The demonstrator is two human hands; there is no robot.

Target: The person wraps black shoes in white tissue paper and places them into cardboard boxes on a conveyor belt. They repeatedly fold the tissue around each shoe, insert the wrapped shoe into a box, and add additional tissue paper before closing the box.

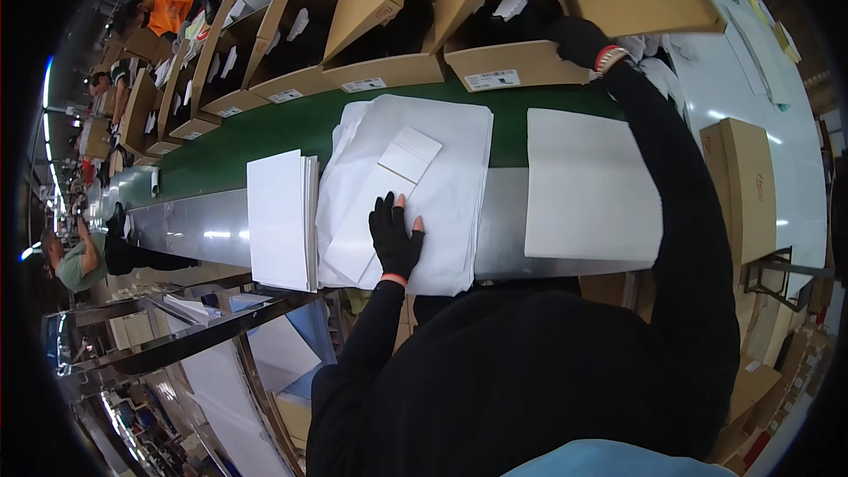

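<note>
My left hand [397, 238], in a black glove with some bare fingertips, lies flat with its fingers apart. It rests on a stack of thin white paper sheets [450, 238], beside a strip of white folded cards [411, 155]. My right arm stretches far forward to the right. The black-gloved right hand [583, 42] is at the right end of an open brown cardboard box [530, 71]. Inside that box are dark items and a white piece of paper [511, 3]. Against the dark contents, the right hand's fingers are hard to make out.
Open brown boxes [291, 79] with black contents line the green conveyor belt [265, 128]. White sheets [281, 221] lie left on the metal ledge, a paper stack [587, 185] right. A closed box [746, 185] stands far right. Other people, one in orange [172, 7], are farther left.
</note>
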